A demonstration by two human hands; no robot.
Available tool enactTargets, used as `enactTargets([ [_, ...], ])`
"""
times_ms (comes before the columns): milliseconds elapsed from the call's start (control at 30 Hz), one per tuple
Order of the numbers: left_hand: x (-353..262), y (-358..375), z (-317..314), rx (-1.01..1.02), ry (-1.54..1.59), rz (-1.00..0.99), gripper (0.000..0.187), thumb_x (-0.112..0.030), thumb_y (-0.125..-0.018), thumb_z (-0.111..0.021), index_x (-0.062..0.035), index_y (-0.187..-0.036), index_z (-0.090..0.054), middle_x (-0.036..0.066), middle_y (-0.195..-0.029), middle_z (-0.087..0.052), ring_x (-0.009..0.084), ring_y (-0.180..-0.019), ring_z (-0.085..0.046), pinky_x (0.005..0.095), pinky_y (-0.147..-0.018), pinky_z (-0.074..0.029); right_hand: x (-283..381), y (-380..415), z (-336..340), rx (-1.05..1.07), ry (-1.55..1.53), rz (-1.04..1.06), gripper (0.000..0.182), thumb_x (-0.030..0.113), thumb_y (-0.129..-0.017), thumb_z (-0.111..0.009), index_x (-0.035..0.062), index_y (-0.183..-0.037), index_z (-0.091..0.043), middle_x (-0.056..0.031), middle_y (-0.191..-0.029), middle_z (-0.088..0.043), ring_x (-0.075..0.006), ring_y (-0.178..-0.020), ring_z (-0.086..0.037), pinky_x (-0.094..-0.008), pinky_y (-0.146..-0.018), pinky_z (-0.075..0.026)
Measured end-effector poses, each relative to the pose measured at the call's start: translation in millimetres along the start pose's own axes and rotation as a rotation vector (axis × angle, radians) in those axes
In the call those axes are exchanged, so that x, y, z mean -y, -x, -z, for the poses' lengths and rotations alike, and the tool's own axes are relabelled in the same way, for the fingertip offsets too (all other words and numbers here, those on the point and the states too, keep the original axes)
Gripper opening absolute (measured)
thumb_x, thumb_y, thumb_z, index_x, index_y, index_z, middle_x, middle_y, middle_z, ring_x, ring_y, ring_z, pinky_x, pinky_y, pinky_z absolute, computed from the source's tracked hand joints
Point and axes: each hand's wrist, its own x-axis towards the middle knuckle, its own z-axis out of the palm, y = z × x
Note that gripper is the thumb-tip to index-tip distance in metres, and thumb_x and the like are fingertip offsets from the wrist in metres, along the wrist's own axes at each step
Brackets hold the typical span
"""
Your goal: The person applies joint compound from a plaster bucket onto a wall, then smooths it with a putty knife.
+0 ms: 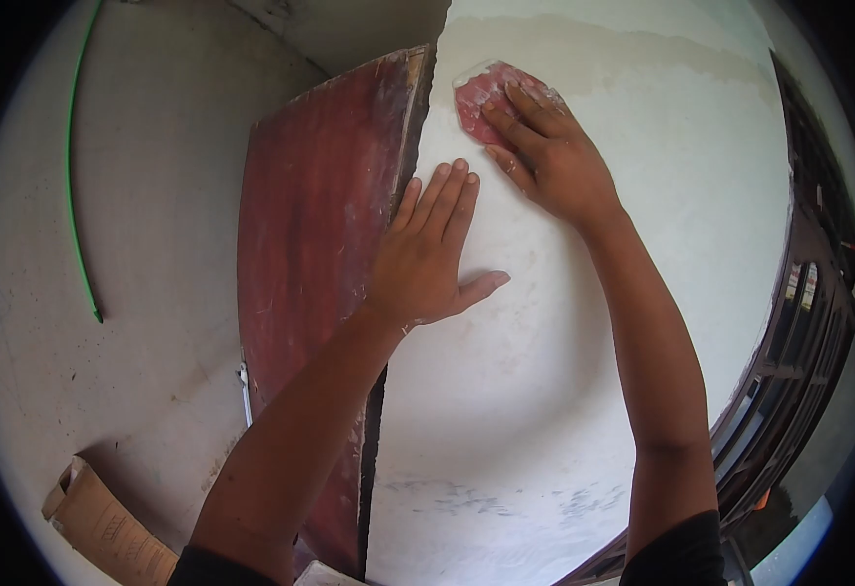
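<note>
The pad (478,88) is against the white wall (535,381), right of the upper part of the red panel (315,215), held there under the fingers of the right hand (559,166). It is probably best kept flat, with even pressure across the fingers and its corners clear of the panel. It looks red, angular and smeared with white, especially along its rim. The left hand (425,254), empty with fingers extended, overlaps the panel's right edge in view; whether it presses there I cannot tell. Left of the panel are a green strip (69,186) and a box (110,527).
</note>
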Motion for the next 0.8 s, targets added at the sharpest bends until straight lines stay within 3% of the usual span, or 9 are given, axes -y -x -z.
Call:
enactTargets([
  [200, -1, 0, 1, 0.013, 0.011, 0.004, 0.104, -0.058, -0.088, -0.071, 0.0066, -0.157, -0.03, 0.026, -0.163, -0.032, 0.0387, -0.154, -0.028, 0.0535, -0.126, -0.021, 5, 45, 29, 0.102, -0.024, -0.007, 0.044, 0.02, -0.089, -0.077, 0.0122, -0.132, -0.071, -0.017, -0.144, -0.06, -0.0364, -0.134, -0.057, -0.0491, -0.117, -0.042],
  [267, 1, 1, -2, 0.02, 0.019, 0.008, 0.104, -0.06, -0.089, -0.068, 0.0055, -0.159, -0.028, 0.025, -0.165, -0.03, 0.0387, -0.156, -0.025, 0.0543, -0.126, -0.019, 1, 59, 36, 0.066, -0.02, 0.02, 0.043, 0.027, -0.091, -0.076, 0.0142, -0.132, -0.071, -0.0152, -0.144, -0.061, -0.0345, -0.133, -0.058, -0.0505, -0.116, -0.043],
  [367, 3, 2, -2, 0.022, 0.028, 0.008, 0.104, -0.062, -0.091, -0.065, 0.0046, -0.16, -0.026, 0.025, -0.167, -0.027, 0.0388, -0.157, -0.022, 0.055, -0.126, -0.017, -4, 48, 36, 0.027, 0.003, 0.015, 0.046, 0.018, -0.088, -0.078, 0.0096, -0.132, -0.071, -0.0168, -0.145, -0.06, -0.0344, -0.137, -0.055, -0.0511, -0.116, -0.042],
  [567, 2, 1, -2, 0.038, 0.017, 0.001, 0.103, -0.062, -0.091, -0.064, 0.0051, -0.16, -0.026, 0.025, -0.167, -0.027, 0.0392, -0.157, -0.022, 0.0549, -0.126, -0.017, -13, 15, 19, 0.023, 0.037, -0.087, 0.044, 0.026, -0.094, -0.075, 0.0165, -0.137, -0.068, -0.0116, -0.148, -0.06, -0.036, -0.135, -0.056, -0.045, -0.116, -0.044],
  [800, 2, 2, -3, 0.03, 0.008, 0.005, 0.104, -0.062, -0.092, -0.064, 0.005, -0.16, -0.025, 0.025, -0.167, -0.027, 0.0387, -0.157, -0.022, 0.0544, -0.127, -0.017, -6, 67, 54, 0.11, 0.03, -0.049, 0.044, 0.025, -0.094, -0.074, 0.0103, -0.135, -0.069, -0.0152, -0.143, -0.063, -0.0355, -0.132, -0.059, -0.0484, -0.116, -0.044],
])
